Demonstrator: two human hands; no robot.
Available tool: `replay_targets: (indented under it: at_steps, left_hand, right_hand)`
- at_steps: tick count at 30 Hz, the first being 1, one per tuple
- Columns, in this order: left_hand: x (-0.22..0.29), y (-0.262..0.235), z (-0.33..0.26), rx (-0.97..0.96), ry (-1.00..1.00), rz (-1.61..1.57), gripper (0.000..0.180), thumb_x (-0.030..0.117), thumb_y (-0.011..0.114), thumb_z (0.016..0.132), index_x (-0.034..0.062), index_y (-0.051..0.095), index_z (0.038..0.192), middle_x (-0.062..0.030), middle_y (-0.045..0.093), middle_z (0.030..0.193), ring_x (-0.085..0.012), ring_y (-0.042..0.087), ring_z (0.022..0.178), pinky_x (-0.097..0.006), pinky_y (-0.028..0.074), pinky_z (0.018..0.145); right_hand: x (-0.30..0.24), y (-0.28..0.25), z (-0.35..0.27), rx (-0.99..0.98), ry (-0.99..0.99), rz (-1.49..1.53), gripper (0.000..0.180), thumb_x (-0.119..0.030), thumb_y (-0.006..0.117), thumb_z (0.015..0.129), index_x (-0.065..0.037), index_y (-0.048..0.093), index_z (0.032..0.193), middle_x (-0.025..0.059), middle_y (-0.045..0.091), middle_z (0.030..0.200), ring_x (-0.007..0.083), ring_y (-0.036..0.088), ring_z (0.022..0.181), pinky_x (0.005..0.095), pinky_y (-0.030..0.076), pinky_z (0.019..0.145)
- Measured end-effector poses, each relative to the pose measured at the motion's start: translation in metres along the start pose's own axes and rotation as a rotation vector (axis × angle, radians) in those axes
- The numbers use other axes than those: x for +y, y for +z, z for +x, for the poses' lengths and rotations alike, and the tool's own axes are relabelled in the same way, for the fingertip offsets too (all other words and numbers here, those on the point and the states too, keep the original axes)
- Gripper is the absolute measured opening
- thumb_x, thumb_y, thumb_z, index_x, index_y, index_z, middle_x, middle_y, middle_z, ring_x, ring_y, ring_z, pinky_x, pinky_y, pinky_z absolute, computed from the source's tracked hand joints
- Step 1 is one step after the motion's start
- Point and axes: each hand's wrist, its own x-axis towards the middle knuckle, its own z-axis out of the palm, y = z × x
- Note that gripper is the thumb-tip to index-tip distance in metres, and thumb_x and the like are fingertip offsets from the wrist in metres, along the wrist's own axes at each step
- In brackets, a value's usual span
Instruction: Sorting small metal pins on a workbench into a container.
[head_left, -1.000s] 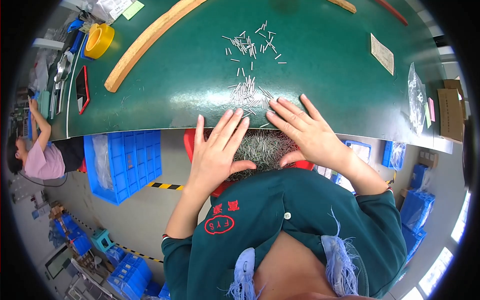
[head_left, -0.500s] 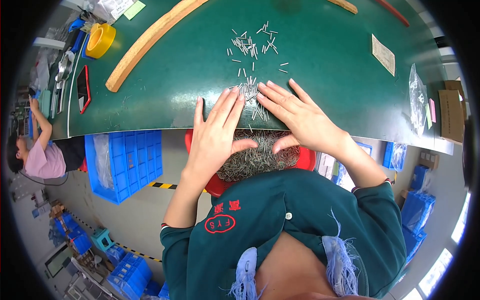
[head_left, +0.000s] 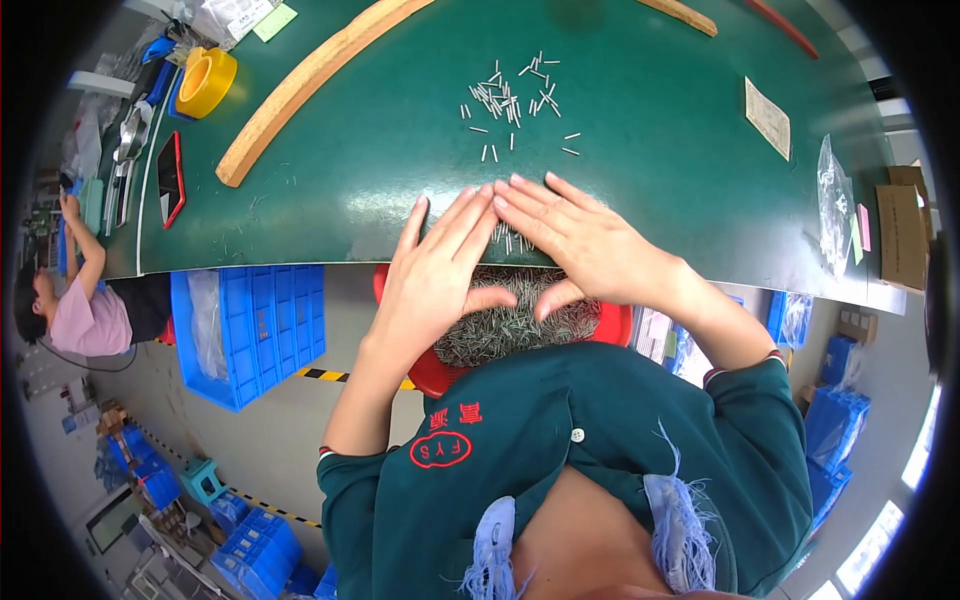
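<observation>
My left hand and my right hand lie flat near the front edge of the green tabletop, fingers stretched out and fingertips meeting. Under and between them is a small bunch of short metal pins, partly hidden by the fingers. Below the table edge, between my thumbs, a red basin holds a heap of similar pins. Farther out on the table lies a loose cluster of pins, with a few single ones scattered nearer to me. Neither hand grips anything.
A curved wooden strip lies at the left, beyond it a yellow tape roll and a red-edged phone. A paper slip and a clear plastic bag lie at the right. Blue crates stand below; a co-worker sits far left.
Both hands have drawn back toward the table edge and come together at the fingertips. The near pins have moved with them toward the basin; the far cluster stays put.
</observation>
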Motion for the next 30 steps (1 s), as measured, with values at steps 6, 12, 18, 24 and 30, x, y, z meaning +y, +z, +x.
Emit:
replay_targets:
  at_steps: [6,12,18,24,30]
  left_hand:
    - [0.007,-0.006,-0.041,0.003,0.165,-0.145,0.08,0.059,0.066,0.074,0.0045,0.059,0.132,-0.0083,0.056,0.14,-0.0237,0.05,0.133,-0.052,0.032,0.113]
    - [-0.019,-0.006,-0.006,0.072,-0.009,-0.066,0.068,0.045,0.067,0.086,0.0068,0.052,0.14,-0.0133,0.049,0.146,-0.0302,0.043,0.138,-0.052,0.028,0.115]
    - [-0.04,0.02,0.083,0.049,-0.032,0.009,0.087,0.052,0.064,0.087,0.0034,0.031,0.151,-0.0214,0.026,0.158,-0.0358,0.024,0.147,-0.053,0.018,0.119]
    - [-0.07,0.033,0.132,0.088,0.073,0.045,0.081,0.054,0.053,0.094,-0.0005,0.032,0.15,-0.0192,0.033,0.155,-0.0309,0.028,0.146,-0.051,0.019,0.119]
    - [-0.022,0.024,0.076,0.034,0.087,-0.012,0.065,0.041,0.053,0.097,-0.0026,0.041,0.143,-0.0195,0.041,0.15,-0.0317,0.035,0.142,-0.05,0.026,0.117]
  right_hand:
    - [-0.021,-0.003,-0.028,-0.073,-0.082,0.086,0.085,-0.046,0.067,0.082,-0.006,0.035,0.15,0.0128,0.036,0.155,0.0261,0.035,0.143,0.046,0.027,0.119]
    - [0.027,-0.029,-0.001,0.067,0.0,0.029,0.076,-0.05,0.059,0.092,-0.007,0.035,0.15,0.0182,0.035,0.154,0.0301,0.029,0.146,0.0503,0.021,0.12]
    - [0.13,-0.031,0.048,0.162,0.268,-0.071,0.089,-0.064,0.045,0.094,0.0,0.026,0.152,0.0224,0.032,0.155,0.0296,0.025,0.147,0.0465,0.015,0.122]
    - [0.105,-0.018,0.049,0.138,0.164,-0.004,0.091,-0.064,0.045,0.094,0.003,0.024,0.152,0.0234,0.033,0.154,0.0295,0.027,0.147,0.0462,0.017,0.122]
    - [0.042,0.001,0.018,0.142,0.181,-0.108,0.111,-0.069,0.062,0.079,0.008,0.024,0.149,0.0261,0.033,0.153,0.0356,0.027,0.146,0.048,0.02,0.12]
